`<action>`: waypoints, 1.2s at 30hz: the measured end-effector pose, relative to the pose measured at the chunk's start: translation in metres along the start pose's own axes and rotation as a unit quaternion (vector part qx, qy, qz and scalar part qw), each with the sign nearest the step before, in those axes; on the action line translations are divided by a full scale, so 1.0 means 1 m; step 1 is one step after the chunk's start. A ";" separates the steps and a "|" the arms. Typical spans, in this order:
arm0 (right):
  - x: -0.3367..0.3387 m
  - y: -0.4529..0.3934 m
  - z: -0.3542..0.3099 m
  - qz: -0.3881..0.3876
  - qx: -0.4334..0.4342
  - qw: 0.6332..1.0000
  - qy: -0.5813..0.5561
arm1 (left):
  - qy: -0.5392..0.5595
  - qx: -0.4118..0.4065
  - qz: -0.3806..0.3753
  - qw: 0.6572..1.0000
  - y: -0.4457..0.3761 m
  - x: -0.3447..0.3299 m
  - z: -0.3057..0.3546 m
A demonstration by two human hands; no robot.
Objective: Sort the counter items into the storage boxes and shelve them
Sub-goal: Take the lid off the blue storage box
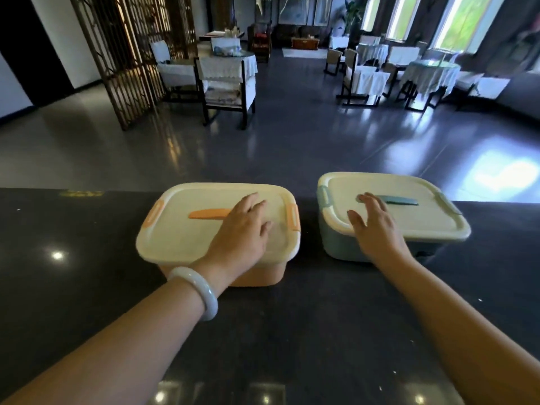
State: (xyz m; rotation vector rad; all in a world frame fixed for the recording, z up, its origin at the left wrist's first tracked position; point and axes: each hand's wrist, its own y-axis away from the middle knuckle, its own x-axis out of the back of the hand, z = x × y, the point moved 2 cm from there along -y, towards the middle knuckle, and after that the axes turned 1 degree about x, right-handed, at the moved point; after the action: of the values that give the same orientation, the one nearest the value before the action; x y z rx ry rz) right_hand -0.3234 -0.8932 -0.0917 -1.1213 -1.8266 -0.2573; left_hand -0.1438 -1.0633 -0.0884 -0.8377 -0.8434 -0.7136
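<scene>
Two lidded storage boxes stand side by side on the dark counter [87, 287]. The orange box [181, 229] on the left has a cream lid with an orange handle and orange clips. My left hand [242, 229] lies flat on its lid, fingers spread, covering the right end of the handle; a pale bangle sits on that wrist. The teal box [423, 217] on the right has a cream lid with a teal handle. My right hand [374, 226] rests flat on the near left part of that lid, fingertips at the handle's left end. Neither hand grips anything.
The counter's far edge runs just behind the boxes; beyond it lies a dark polished floor. Dining tables and chairs with white cloths [228, 71] stand further back, a wooden lattice screen [125, 54] at the left, windows at the right.
</scene>
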 end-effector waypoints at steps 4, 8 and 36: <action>0.044 -0.011 0.074 0.005 -0.084 0.995 0.054 | 0.054 -0.027 -0.027 0.998 -0.022 -0.038 0.061; 0.068 -0.021 0.131 -0.014 -0.123 0.989 0.086 | 0.062 -0.017 -0.073 0.995 -0.046 -0.073 0.100; 0.103 0.084 0.189 0.035 -0.239 0.964 -0.113 | 0.219 0.182 -0.139 0.949 0.039 -0.085 0.142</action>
State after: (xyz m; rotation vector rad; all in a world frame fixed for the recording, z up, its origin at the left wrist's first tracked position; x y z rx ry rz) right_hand -0.3858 -0.6750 -0.1332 -1.6002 -1.9765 -0.5705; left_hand -0.2024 -0.9063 -0.1175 -0.2124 -0.6638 -0.9141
